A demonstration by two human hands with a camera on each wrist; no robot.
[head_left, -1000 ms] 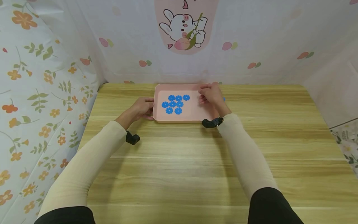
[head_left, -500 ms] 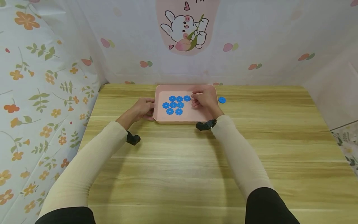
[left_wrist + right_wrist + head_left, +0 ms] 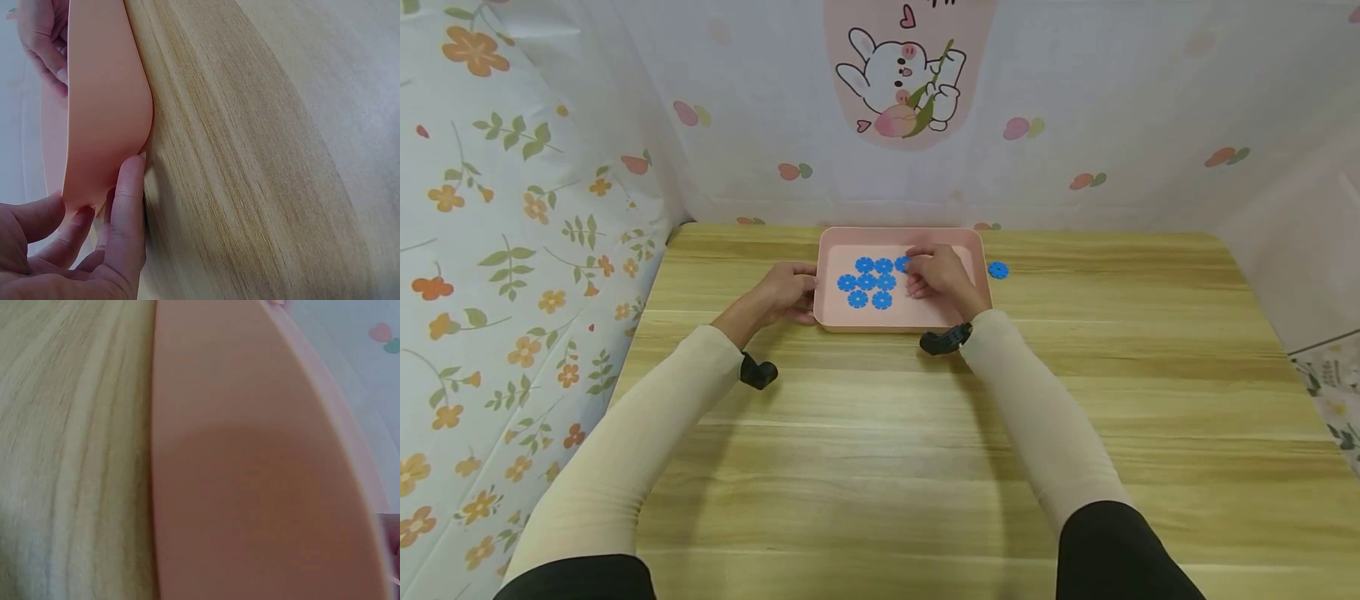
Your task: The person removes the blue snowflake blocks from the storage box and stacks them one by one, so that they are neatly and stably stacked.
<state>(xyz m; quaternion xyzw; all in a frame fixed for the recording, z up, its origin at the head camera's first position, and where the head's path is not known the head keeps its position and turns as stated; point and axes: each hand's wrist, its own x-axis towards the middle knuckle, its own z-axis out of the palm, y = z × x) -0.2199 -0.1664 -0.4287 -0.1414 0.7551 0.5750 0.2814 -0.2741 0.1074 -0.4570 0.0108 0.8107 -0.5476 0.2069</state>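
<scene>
A pink tray (image 3: 928, 314) lies at the far side of the table, with several blue plastic snowflake discs (image 3: 867, 281) grouped on its left half. My left hand (image 3: 781, 287) holds the tray's left end. In the left wrist view, its thumb (image 3: 40, 219) is at the rim and its fingers (image 3: 125, 200) press on the outer wall. My right hand (image 3: 942, 275) reaches over the tray from the right, fingers loosely bent. Its fingertips are right at the upper-right disc (image 3: 901, 264) and cover part of it. The right wrist view mostly shows the tray's outer wall (image 3: 250, 462).
One more blue disc (image 3: 997, 270) lies on the wooden table (image 3: 865, 450), just right of the tray. A printed cloth (image 3: 737, 100) hangs directly behind the table's far edge, and flowered cloth (image 3: 535, 333) runs along the left side.
My right hand has moved left across the tray to the upper-right disc, uncovering the disc on the table at right. The left hand has stayed on the tray.
</scene>
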